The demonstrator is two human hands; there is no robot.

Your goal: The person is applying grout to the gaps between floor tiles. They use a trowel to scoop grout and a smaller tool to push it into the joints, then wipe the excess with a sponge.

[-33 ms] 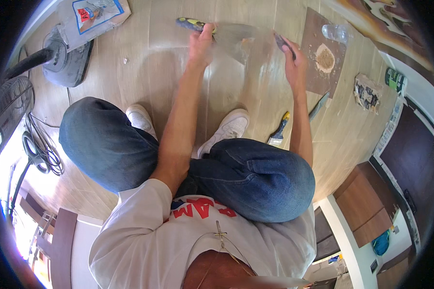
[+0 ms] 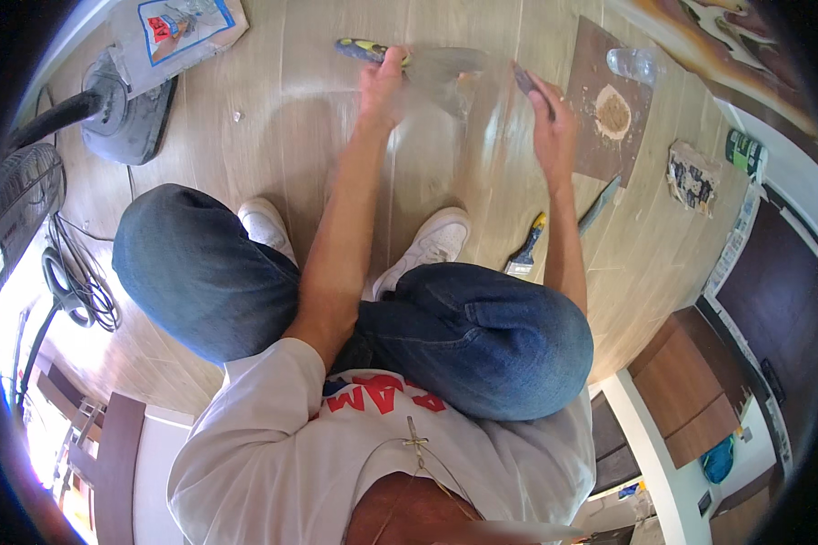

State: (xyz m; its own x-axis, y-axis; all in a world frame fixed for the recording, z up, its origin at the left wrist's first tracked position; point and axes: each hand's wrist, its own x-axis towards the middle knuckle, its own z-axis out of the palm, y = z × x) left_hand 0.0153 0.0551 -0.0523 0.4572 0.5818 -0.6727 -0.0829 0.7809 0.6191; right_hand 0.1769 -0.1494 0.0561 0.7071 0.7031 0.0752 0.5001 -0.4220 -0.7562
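Out ahead over the wooden floor, my left hand (image 2: 380, 91) is closed round a wide putty knife (image 2: 357, 48). Its handle is black and yellow, and its broad metal blade points right, partly blurred. My right hand (image 2: 554, 132) grips a dark-handled tool (image 2: 523, 77) whose tip points toward that blade; the rest of it is too blurred to name. To the right of this hand, a brown board (image 2: 586, 150) carries a patch of beige powder or paste (image 2: 613, 111) and a clear plastic container (image 2: 631, 64).
A paintbrush (image 2: 525, 247) and a flat grey blade (image 2: 600, 203) lie beside my right forearm. Farther right are a torn packet (image 2: 693, 177) and a green container (image 2: 745, 151). At left stand a fan base (image 2: 123, 123), a plastic bag (image 2: 195, 34) and coiled cables (image 2: 89, 291).
My right hand has shifted slightly left and nearer with its tool. The putty knife in my left hand has moved a little to the right.
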